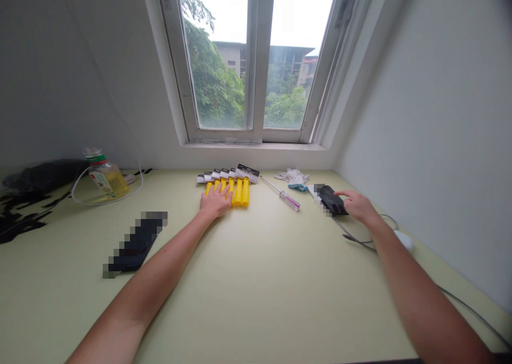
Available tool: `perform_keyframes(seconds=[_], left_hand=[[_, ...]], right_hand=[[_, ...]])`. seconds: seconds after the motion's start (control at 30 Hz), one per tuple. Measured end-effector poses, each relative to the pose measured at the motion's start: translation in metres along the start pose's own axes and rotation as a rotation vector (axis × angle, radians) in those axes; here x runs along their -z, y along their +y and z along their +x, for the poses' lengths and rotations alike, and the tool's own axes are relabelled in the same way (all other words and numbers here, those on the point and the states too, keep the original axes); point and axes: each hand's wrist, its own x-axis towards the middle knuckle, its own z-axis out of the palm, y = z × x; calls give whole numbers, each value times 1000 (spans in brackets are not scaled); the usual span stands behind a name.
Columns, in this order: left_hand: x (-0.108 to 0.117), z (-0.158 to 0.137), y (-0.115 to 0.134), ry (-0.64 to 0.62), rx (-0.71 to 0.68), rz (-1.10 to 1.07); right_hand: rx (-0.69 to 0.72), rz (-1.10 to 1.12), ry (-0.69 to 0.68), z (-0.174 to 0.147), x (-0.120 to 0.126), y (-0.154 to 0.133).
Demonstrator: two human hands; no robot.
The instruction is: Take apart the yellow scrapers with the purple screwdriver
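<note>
My left hand (216, 200) lies with fingers spread over a row of several yellow plastic pieces (239, 192). They have black-and-white card tops (248, 172), and I cannot make out their exact kind. The hand partly covers the ones on the left. On the right side of the table, my right hand (359, 206) stretches its index finger to a dark phone-like device (332, 200), at or just over its surface. Its other fingers are curled, with nothing seen in them. Between the hands lies a screwdriver (288, 199) with a clear and purple handle.
White gloves (294, 177) with blue lie behind the device. A dark, partly blurred-out phone-like slab (138, 247) rests left of my left forearm. A bottle of yellow liquid (108, 178) and a white cable stand at the back left. Grey cables (362, 242) run along the right wall.
</note>
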Motion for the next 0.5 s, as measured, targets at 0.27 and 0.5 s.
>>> perform_keyframes(seconds=[0.27,0.5], left_hand=[[1,-2,1,9,-1,-4],[1,-3,1,13,7,-11]], right_hand=[[-178,-40,-13,21,-23,-6],[-222,-49,-58,38,-30,-13]])
